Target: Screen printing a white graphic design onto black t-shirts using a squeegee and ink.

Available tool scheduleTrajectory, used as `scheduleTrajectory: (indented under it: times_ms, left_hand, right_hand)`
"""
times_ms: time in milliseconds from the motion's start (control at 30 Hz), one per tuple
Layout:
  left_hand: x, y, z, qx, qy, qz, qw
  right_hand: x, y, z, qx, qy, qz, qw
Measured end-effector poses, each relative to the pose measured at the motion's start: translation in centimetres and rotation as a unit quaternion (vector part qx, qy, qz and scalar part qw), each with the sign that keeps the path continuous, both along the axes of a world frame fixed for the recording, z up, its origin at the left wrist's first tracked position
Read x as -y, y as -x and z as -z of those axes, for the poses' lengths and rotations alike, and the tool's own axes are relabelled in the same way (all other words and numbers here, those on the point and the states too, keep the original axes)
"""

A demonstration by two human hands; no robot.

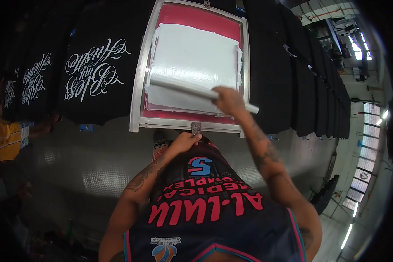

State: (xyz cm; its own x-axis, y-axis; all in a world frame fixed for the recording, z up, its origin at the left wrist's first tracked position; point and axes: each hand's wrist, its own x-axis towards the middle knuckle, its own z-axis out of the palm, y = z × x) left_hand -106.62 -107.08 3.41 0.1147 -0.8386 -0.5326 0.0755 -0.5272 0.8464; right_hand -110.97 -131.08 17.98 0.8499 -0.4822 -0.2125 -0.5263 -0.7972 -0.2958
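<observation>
In front of me lies a screen printing frame (137, 91) with a metal rim and a red mesh. White ink (196, 52) covers most of the mesh. My right hand (229, 101) is closed round a long squeegee (179, 87), which lies slantwise across the lower part of the inked area. At the frame's near edge, my left hand (187, 142) is closed at a small metal clamp (196, 127); its thumb touches or nearly touches the clamp's lower end. What lies under the frame is hidden.
Black shirts (96, 65) with white lettering lie in a row to the left. More black shirts (270, 65) line the right side. At the far left stands another person in a yellow top (6, 139), an arm reaching toward the shirts. Grey floor (96, 161) shows below.
</observation>
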Motion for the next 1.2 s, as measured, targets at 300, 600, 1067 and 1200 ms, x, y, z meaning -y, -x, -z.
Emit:
scheduleTrajectory:
  times_ms: [300,600,1067,1200]
  left_hand:
    - [-1.1,-8.3,-5.9,0.129,-0.029,-0.031,0.991]
    - [7.4,-20.8,-7.1,0.698,0.08,0.004,0.711]
    - [-3.6,-14.0,-11.3,0.507,0.119,0.041,0.853]
    - [-2.7,-12.3,-10.4,0.577,0.047,0.019,0.816]
  right_hand:
    - [18.9,-13.8,4.5,0.088,0.108,-0.072,0.988]
    - [3.9,-4.0,9.0,0.078,0.181,-0.107,0.974]
    - [-2.7,13.6,3.5,0.127,0.044,0.097,0.986]
    - [-2.3,13.7,4.3,0.108,0.063,0.071,0.99]
